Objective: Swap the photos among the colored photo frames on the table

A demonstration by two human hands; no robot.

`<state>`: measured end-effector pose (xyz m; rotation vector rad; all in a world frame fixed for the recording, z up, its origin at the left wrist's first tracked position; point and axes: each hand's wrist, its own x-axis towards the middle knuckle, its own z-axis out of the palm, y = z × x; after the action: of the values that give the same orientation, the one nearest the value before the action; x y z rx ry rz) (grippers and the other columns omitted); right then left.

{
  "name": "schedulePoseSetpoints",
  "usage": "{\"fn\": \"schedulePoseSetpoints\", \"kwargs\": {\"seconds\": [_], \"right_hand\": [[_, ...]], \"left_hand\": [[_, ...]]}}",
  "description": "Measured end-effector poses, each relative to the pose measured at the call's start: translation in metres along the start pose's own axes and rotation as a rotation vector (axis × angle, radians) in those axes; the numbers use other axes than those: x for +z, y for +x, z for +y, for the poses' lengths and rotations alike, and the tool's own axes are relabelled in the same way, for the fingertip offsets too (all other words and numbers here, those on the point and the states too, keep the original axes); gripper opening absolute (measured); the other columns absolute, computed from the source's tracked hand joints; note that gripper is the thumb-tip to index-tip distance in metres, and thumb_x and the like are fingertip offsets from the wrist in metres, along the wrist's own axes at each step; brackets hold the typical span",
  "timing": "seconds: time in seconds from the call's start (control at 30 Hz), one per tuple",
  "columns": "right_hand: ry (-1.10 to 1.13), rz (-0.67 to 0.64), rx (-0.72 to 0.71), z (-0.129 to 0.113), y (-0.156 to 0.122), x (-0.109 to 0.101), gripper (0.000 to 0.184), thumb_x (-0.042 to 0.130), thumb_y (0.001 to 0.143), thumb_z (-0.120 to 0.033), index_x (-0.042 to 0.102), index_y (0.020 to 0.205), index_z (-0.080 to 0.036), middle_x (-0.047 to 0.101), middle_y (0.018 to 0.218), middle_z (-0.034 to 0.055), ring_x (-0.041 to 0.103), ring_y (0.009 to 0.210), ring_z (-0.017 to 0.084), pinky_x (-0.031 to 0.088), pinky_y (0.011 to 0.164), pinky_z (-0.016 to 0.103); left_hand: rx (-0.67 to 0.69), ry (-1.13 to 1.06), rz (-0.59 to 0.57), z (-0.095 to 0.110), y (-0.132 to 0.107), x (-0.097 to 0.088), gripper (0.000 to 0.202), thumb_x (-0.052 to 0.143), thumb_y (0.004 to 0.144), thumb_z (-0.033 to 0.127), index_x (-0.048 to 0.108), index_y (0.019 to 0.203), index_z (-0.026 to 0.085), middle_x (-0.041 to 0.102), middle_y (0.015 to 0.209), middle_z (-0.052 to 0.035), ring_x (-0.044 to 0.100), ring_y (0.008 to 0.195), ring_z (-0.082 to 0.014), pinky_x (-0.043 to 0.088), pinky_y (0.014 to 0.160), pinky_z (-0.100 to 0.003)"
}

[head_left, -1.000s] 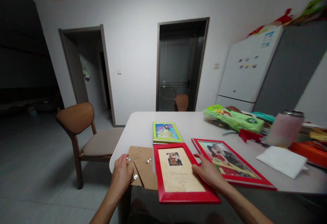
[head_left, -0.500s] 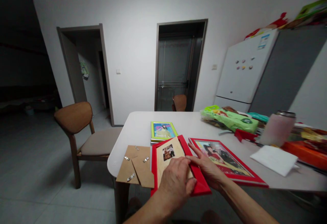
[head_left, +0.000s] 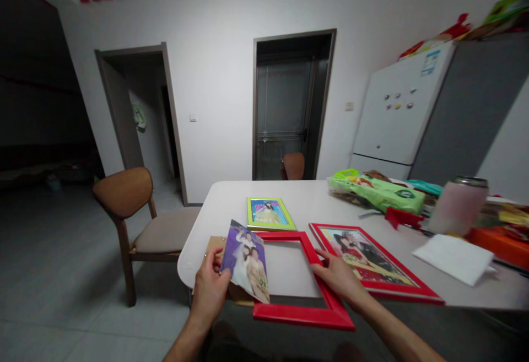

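Note:
An empty red picture frame (head_left: 314, 307) lies at the near edge of the white table (head_left: 231, 196), with the bare table top showing through it. My left hand (head_left: 210, 290) is closed on a colour photo (head_left: 247, 261), which it holds tilted above the frame's left side. My right hand (head_left: 336, 275) rests on the frame's right rail, fingers laid along it. A brown cardboard backing (head_left: 212, 242) with metal clips lies under the photo, mostly hidden.
A larger red frame (head_left: 374, 265) with a picture lies to the right, and a small green frame (head_left: 269, 213) behind. Further right are a green package (head_left: 378, 192), a pink bottle (head_left: 458, 206) and white paper (head_left: 453, 259). A wooden chair (head_left: 138, 219) stands left of the table.
The beige insert sheet is gone from the red frame, which now lies flat and empty. My left hand left the frame and now holds up a colour photo at its left side.

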<state>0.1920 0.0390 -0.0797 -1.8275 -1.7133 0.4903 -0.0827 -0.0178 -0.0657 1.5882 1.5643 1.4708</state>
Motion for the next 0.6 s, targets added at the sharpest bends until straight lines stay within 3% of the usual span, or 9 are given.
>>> {"fn": "schedulePoseSetpoints", "kwargs": {"seconds": [0.1, 0.17, 0.43, 0.6], "right_hand": [[-0.186, 0.024, -0.057, 0.003, 0.0, 0.004, 0.046, 0.041, 0.068, -0.027, 0.054, 0.107, -0.008, 0.066, 0.078, 0.0099, 0.059, 0.067, 0.019, 0.039, 0.061, 0.024], [-0.271, 0.023, -0.088, 0.004, 0.0, 0.005, 0.043, 0.041, 0.069, -0.026, 0.055, 0.105, -0.009, 0.065, 0.085, 0.0126, 0.06, 0.074, 0.021, 0.039, 0.066, 0.026], [-0.358, -0.001, -0.188, 0.006, -0.001, 0.008, 0.034, 0.04, 0.07, -0.024, 0.059, 0.095, -0.011, 0.064, 0.09, 0.0131, 0.058, 0.082, 0.023, 0.039, 0.072, 0.028], [-0.222, 0.119, -0.287, -0.009, -0.007, 0.011, 0.036, 0.045, 0.068, -0.024, 0.057, 0.1, -0.012, 0.059, 0.102, 0.0123, 0.053, 0.092, 0.022, 0.036, 0.083, 0.031]], "left_hand": [[-0.075, 0.0, -0.036, -0.026, -0.005, -0.004, 0.032, 0.046, 0.064, 0.018, 0.046, 0.097, 0.015, 0.048, 0.062, 0.0052, 0.051, 0.056, -0.0123, 0.04, 0.054, -0.022], [-0.082, 0.072, -0.05, -0.032, -0.008, -0.004, 0.031, 0.046, 0.064, 0.017, 0.047, 0.096, 0.016, 0.048, 0.06, 0.0059, 0.05, 0.054, -0.0122, 0.039, 0.053, -0.021], [0.022, 0.41, -0.157, -0.026, -0.014, -0.004, 0.025, 0.048, 0.067, 0.016, 0.054, 0.091, 0.019, 0.055, 0.065, 0.0003, 0.055, 0.066, -0.0177, 0.038, 0.062, -0.025], [0.079, 0.424, -0.131, -0.028, -0.013, -0.004, 0.023, 0.048, 0.067, 0.019, 0.054, 0.09, 0.019, 0.058, 0.076, -0.0039, 0.055, 0.075, -0.0205, 0.04, 0.066, -0.028]]}}
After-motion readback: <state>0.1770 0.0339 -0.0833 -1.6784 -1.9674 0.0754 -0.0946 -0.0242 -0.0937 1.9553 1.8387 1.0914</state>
